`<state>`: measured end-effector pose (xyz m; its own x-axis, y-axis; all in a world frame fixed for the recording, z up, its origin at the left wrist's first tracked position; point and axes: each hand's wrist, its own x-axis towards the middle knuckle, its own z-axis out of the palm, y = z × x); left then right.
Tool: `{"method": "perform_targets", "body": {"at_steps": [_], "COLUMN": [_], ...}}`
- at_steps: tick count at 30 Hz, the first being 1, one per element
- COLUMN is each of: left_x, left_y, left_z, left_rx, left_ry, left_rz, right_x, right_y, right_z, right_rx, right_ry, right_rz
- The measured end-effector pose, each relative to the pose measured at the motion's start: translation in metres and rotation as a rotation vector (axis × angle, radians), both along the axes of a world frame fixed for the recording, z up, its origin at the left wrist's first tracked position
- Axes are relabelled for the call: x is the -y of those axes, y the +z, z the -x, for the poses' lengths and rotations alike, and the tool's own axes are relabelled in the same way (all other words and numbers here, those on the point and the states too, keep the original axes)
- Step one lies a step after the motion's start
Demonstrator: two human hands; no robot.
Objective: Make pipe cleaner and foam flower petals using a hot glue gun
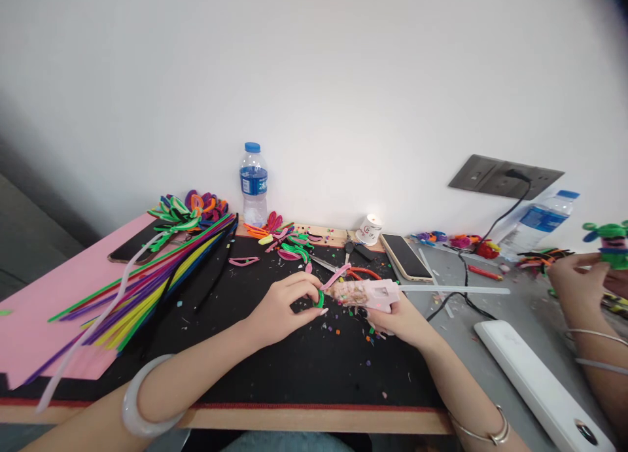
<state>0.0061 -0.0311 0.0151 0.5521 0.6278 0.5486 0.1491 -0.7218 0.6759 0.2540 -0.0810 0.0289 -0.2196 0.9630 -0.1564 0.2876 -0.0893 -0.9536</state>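
Over the middle of the black mat (294, 380), my left hand (282, 311) pinches a small green loop of fuzzy pipe cleaner (320, 299) between thumb and fingers. A pink fuzzy strip (337, 277) shows just above those fingertips; whether they hold it too I cannot tell. My right hand (402, 321) is wrapped round a pale pink glue gun (375, 295), its stained nozzle end pointing left, close to the green loop. From its back end a long whitish glue stick (456, 289) sticks out to the right.
Left lie pipe cleaners (142, 288) on pink sheets (44, 321). Behind my hands are bent pieces (294, 249), scissors (324, 264), a water bottle (254, 184), a paper cup (369, 229) and a phone (405, 257). At right are a white device (540, 380), a cable (464, 269) and another person's hand (579, 282).
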Motion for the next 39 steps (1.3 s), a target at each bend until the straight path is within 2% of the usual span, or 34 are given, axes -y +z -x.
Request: {"method": "perform_targets", "body": {"at_steps": [15,22,39], "left_x": [0.0008,0.0012,-0.0012], "left_y": [0.0017,0.0032,0.0021], "left_z": [-0.0003,0.0001,-0.0007], "left_rx": [0.001,0.001,0.005], "left_ry": [0.006,0.02,0.025], "left_rz": [-0.008,-0.004,-0.003], "right_x": [-0.0005,0.0019,0.003], "right_y": [0.0011,0.0024,0.0053], "right_z": [0.0004,0.002,0.0028], "right_rx": [0.026,0.0,-0.004], "right_ry": [0.025,-0.021,0.018], "right_rz": [0.004,0.025,0.048]}}
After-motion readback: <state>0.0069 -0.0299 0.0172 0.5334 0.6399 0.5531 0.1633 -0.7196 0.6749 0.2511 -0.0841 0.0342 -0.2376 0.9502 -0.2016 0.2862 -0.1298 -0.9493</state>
